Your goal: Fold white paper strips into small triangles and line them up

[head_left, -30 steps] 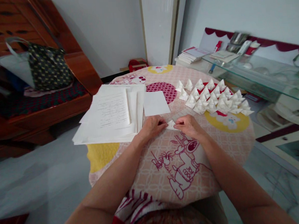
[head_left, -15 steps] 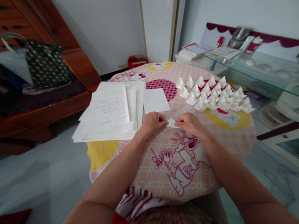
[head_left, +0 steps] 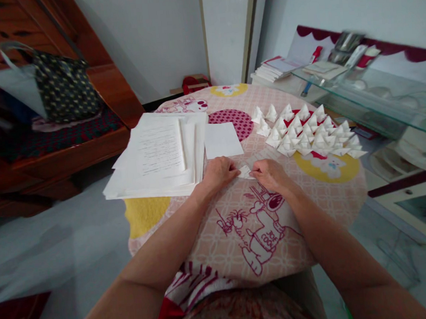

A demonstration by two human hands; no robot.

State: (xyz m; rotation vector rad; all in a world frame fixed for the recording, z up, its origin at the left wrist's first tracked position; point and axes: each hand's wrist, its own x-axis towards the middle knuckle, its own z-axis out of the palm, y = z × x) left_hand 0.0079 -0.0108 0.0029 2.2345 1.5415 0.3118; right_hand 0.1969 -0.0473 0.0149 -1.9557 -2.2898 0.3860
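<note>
Between my two hands is a small folded piece of white paper (head_left: 245,172), low over the tablecloth. My left hand (head_left: 220,173) pinches its left end, fingers closed. The right end is pinched by my right hand (head_left: 270,175), thumb and fingers pressed together. Just beyond my left hand lies a blank white paper sheet (head_left: 222,140). Several folded white paper boats (head_left: 305,130) stand in rows to the far right of my hands. The fingertips cover both ends of the folded paper.
A stack of papers (head_left: 153,154), the top one written on, lies at the left of the round table. The patterned tablecloth (head_left: 219,242) covers it. A glass shelf (head_left: 373,95) juts close by on the right. At left, a wooden bench (head_left: 108,99) holds a dotted bag (head_left: 65,85).
Both hands keep their pinch on the folded paper, which has turned slightly between them. The whole view has shifted a little.
</note>
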